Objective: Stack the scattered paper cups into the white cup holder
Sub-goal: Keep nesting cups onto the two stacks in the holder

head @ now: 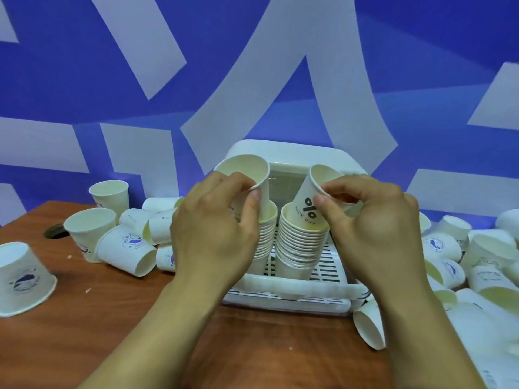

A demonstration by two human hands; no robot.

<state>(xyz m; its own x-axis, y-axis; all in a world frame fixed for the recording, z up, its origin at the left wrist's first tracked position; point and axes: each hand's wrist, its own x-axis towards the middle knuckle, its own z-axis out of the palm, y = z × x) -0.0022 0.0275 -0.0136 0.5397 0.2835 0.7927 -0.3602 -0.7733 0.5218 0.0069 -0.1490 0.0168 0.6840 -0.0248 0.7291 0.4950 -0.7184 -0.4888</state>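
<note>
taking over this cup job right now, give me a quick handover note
The left hand pinches the rim of a plain cup, tilted, with its base in the left stack.
The right hand pinches the rim of the Nice Day cup, with its base in the right stack.
Done: two stacks stand in the holder.
Left to do: seat both cups, then stack the loose cups lying on the table on both sides of the holder.
</note>
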